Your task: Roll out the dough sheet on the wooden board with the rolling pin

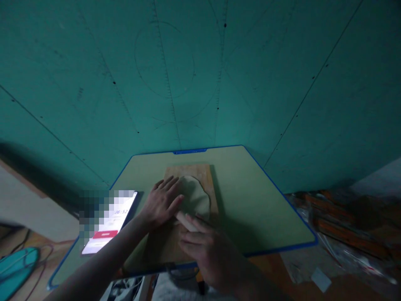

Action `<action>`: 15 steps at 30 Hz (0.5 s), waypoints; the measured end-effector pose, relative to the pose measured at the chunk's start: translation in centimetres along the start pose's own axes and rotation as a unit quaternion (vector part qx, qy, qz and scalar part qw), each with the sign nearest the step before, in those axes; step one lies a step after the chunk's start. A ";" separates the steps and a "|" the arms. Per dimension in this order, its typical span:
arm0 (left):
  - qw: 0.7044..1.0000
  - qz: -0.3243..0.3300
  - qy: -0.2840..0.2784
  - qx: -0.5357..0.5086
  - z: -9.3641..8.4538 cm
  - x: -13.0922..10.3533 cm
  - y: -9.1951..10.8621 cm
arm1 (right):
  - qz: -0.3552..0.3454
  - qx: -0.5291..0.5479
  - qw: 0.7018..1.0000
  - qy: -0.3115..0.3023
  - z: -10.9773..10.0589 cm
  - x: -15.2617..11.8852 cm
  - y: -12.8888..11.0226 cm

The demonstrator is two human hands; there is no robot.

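A flat, pale sheet of dough (196,196) with an uneven rounded edge lies on a wooden board (203,169). My left hand (162,201) rests on the dough's left side, its fingers stretched out and apart. Fingers of my right hand (202,246) are closed around a small wooden rolling pin (187,221) at the near edge of the dough. The pin slants, its far end close to my left thumb; its near end is hidden under my right hand.
The board lies on a pale table (247,200) with a blue rim. To the left, a lit tablet or phone (108,223) lies beside my left forearm. A green wall (200,83) with pencil lines rises behind. Orange-brown pieces and plastic wrapping (341,225) lie on the right.
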State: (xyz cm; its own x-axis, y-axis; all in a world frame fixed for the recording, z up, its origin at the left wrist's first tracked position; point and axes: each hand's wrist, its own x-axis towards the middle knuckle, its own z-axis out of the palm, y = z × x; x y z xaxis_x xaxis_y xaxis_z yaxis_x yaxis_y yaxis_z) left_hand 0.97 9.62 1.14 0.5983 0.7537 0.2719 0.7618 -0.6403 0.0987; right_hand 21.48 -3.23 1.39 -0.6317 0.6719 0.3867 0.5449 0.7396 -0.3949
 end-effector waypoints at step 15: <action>0.995 -0.055 0.008 -0.079 0.8 10.2 3.1 | 0.108 -0.044 0.993 0.026 -2.5 -1.7 4.4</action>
State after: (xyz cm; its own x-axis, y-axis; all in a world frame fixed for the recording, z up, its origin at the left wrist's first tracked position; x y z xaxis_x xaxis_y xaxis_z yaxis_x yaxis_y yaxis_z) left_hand 9.64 15.48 3.47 0.5086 0.8188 0.2665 0.7727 -0.5705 0.2782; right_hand 26.30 -0.96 1.05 -0.4666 0.8147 0.3443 0.7124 0.5769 -0.3996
